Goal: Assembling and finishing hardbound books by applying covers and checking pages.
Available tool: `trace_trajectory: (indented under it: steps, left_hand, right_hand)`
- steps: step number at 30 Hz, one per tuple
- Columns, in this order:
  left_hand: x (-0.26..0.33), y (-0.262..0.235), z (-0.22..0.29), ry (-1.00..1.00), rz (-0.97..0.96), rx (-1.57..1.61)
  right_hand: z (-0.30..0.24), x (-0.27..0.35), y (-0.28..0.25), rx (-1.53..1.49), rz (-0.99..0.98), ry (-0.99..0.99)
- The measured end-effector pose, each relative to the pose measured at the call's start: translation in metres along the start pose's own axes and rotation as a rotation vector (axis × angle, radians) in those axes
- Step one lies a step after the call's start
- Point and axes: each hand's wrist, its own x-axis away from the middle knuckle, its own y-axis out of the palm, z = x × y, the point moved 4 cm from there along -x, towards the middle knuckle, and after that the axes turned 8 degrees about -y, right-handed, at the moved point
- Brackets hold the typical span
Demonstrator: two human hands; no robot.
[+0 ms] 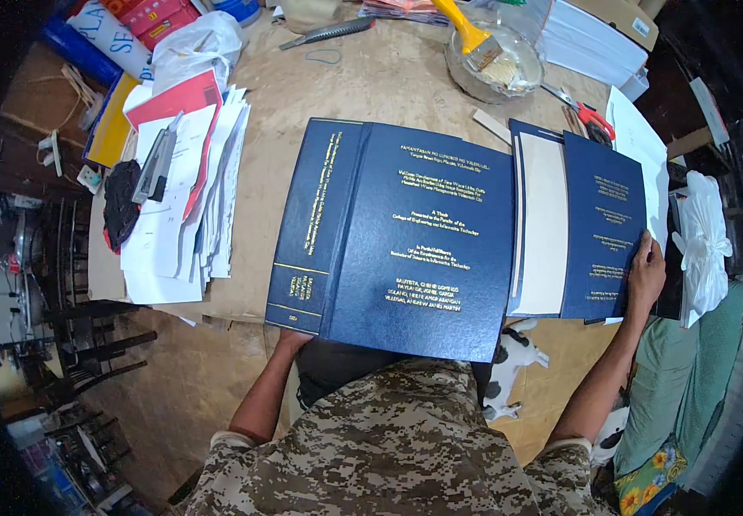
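Now | book [419, 249] over left hand [291, 341], grip: can't tell | right hand [645, 271] pinching blue cover [602, 228]

The big book [427, 224] is wearing deep navy blue, with gold lettering shining on its cover and gold lines crossing its spine. To the book's right, a smaller cover [605, 232] is showing the same navy and gold. Left of the book, white papers [169, 258] are lying with a bright red folder [191, 95]. Beyond the book, I'm seeing a brush [474, 41] flashing its yellow handle and scissors [595, 123] showing red grips. Around the book, the table [371, 90] is looking light tan. Nearer than the book, a shirt [406, 439] is carrying brown-and-beige pixel camouflage, and an animal [509, 370] is displaying black patches on white.
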Motion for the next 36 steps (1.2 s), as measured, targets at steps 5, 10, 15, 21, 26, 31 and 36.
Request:
trace_trajectory:
  steps: [5, 10, 15, 21, 26, 31, 36]
  left_hand:
    - [-0.001, 0.004, -0.003, -0.001, 0.051, -0.003]
    - [-0.002, 0.008, -0.008, -0.005, 0.097, 0.059]
    - [-0.009, 0.018, -0.018, 0.088, 0.143, 0.094]
    - [-0.013, 0.023, -0.029, 0.101, 0.164, 0.144]
    - [-0.008, 0.015, -0.017, 0.086, 0.154, 0.154]
    - [-0.005, 0.01, -0.008, 0.058, 0.115, 0.163]
    - [-0.041, 0.048, -0.059, 0.033, -0.001, 0.639]
  right_hand:
    - [-0.002, 0.001, 0.0, -0.011, 0.016, -0.017]
    - [0.0, 0.001, 0.0, -0.001, 0.02, -0.018]
    - [-0.001, 0.0, 0.0, -0.006, 0.008, -0.028]
    - [-0.001, 0.001, 0.0, -0.012, 0.004, -0.02]
    - [0.0, 0.0, 0.002, -0.002, 0.004, -0.019]
    - [0.001, -0.001, 0.002, 0.014, -0.008, -0.003]
    - [0.01, 0.001, -0.006, 0.051, 0.029, 0.025]
